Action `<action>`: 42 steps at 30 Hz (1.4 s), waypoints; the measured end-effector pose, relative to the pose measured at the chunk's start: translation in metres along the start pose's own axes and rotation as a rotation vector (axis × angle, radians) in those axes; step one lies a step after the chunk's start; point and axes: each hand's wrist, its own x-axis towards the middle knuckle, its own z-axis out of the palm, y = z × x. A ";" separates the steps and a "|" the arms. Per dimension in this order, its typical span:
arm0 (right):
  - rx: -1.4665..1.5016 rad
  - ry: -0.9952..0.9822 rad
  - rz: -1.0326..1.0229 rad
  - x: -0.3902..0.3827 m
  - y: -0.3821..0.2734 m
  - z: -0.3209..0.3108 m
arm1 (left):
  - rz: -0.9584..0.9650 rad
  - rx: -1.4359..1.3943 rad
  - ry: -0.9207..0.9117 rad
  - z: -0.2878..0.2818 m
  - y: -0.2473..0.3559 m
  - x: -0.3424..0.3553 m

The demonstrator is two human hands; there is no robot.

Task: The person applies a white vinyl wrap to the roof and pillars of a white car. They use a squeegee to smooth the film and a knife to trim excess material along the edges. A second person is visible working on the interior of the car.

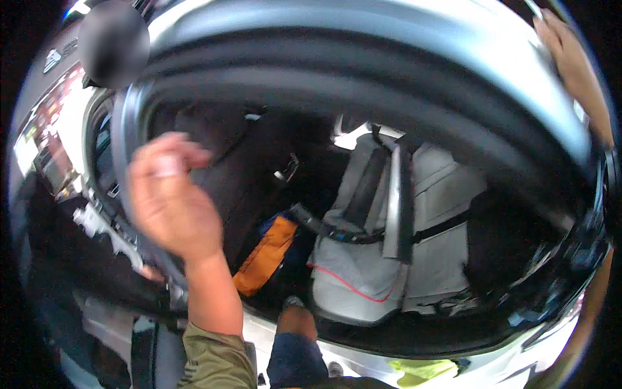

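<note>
My left hand (172, 201) is raised in the door opening of a car, in front of the dark cabin. Its fingers are curled together and blurred, with the thumb against them; whether anything is in them is hidden. Far up at the right rim, my right hand (562, 48) is beside the pale car roof (414, 29). A thin light-coloured rod (534, 9) sticks out at its fingertips. Inside the car, below and right of my left hand, is a grey seat (356, 285) with red piping. An orange cloth-like item (267, 254) lies left of the seat.
Black door seal (311, 58) arches over the opening. A dark belt (440, 225) crosses the grey seat backs, beside an upright grey panel (396, 207). My bare knee (297, 322) is at the sill. Yellow-green cloth (424, 373) lies below. A person (113, 45) is at upper left.
</note>
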 end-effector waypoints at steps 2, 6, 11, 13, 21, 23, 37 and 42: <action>0.192 -0.253 0.312 0.010 -0.042 -0.012 | 0.170 -0.069 0.185 0.006 0.016 0.083; 0.068 -0.440 0.562 0.010 -0.063 -0.074 | 0.148 -0.230 0.214 0.041 0.019 0.178; 0.428 -0.486 0.753 0.005 -0.039 -0.101 | 0.054 0.218 0.069 0.129 0.039 0.317; 0.524 -0.724 0.795 0.021 -0.028 -0.104 | 0.077 0.413 -0.081 0.158 0.030 0.379; 0.727 -0.683 1.008 0.032 -0.028 -0.098 | -0.204 1.277 -1.126 0.087 -0.151 0.528; 0.579 -0.684 0.949 0.040 -0.033 -0.092 | -0.379 1.487 -1.208 0.018 -0.174 0.554; 0.936 -0.916 0.331 0.323 -0.092 0.152 | -0.615 0.934 -0.852 -0.080 -0.072 0.351; 0.802 -0.743 0.148 0.343 -0.165 0.240 | -0.766 0.496 -0.455 -0.106 -0.052 0.312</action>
